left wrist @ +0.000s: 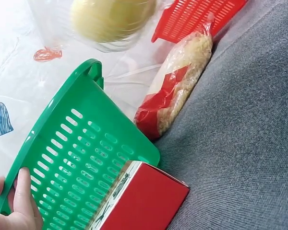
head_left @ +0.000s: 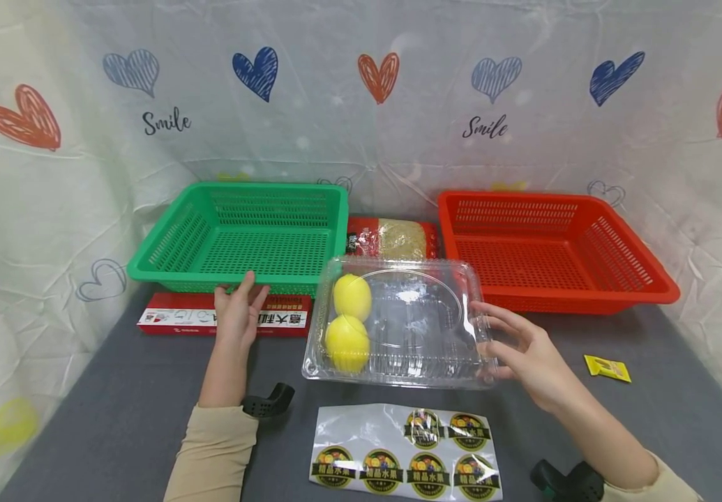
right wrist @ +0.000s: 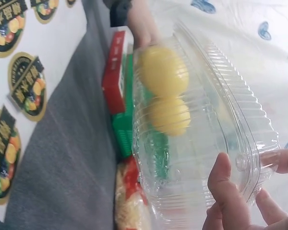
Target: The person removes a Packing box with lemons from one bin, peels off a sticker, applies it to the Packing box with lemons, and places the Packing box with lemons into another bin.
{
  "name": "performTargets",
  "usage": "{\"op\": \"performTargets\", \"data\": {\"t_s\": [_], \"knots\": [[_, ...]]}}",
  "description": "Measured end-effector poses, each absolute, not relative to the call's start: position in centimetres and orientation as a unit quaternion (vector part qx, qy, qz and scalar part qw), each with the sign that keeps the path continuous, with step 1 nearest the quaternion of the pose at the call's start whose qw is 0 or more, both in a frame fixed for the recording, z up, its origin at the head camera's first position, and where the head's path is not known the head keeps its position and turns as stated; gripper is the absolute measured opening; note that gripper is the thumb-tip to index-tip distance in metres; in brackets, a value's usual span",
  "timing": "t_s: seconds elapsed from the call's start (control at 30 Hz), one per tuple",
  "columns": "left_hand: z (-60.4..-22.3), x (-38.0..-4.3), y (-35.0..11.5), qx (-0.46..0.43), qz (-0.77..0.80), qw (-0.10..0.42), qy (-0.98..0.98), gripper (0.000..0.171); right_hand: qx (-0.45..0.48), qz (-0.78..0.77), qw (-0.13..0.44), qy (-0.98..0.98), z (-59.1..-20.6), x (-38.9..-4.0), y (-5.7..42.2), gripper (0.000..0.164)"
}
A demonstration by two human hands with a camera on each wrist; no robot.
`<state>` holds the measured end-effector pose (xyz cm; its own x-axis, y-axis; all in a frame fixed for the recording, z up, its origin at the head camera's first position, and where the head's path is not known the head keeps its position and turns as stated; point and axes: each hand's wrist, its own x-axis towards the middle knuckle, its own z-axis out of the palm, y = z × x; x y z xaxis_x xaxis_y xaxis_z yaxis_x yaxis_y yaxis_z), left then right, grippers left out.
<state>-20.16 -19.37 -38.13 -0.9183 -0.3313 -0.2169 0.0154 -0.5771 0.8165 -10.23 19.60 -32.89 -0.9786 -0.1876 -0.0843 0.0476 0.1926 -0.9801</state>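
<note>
My right hand [head_left: 533,359] grips the right edge of a clear plastic clamshell box [head_left: 420,314], which is raised above the table and tilted. Two yellow lemons [head_left: 348,345] lie together at the left end of the box, and its lid looks closed. In the right wrist view, the thumb and fingers [right wrist: 228,196] pinch the box's corner. Over on the left, my left hand [head_left: 238,310] holds the front rim of a green plastic basket [head_left: 175,284]. The left wrist view has the rim between its thumb and fingers [left wrist: 23,194].
Partly under the green basket's front lies a red box [head_left: 178,314]. A red basket [head_left: 561,303] stands at the back right, with a red-and-clear bag [head_left: 392,237] between the baskets. A sheet of round stickers [head_left: 361,425] and a small yellow packet [head_left: 607,368] lie on the grey tablecloth.
</note>
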Motion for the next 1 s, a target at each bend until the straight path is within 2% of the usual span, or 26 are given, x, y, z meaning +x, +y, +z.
{"op": "performTargets", "data": {"t_s": [0.3,0.67,1.0], "knots": [[-38.0,-20.1,-19.4,0.168,-0.868,0.098,-0.457,0.061,-0.031,-0.639,0.109,0.761,-34.1,-9.3,19.7,0.057],[-38.2,-20.1,-19.4,0.17,-0.872,0.093,-0.45,0.052,-0.018,-0.661,0.125,0.74,-35.9,-8.8,19.9,0.057],[-38.1,-19.9,-19.4,0.166,-0.87,0.095,-0.454,0.055,-0.007,-0.661,0.133,0.738,-37.3,-9.8,19.4,0.06]]}}
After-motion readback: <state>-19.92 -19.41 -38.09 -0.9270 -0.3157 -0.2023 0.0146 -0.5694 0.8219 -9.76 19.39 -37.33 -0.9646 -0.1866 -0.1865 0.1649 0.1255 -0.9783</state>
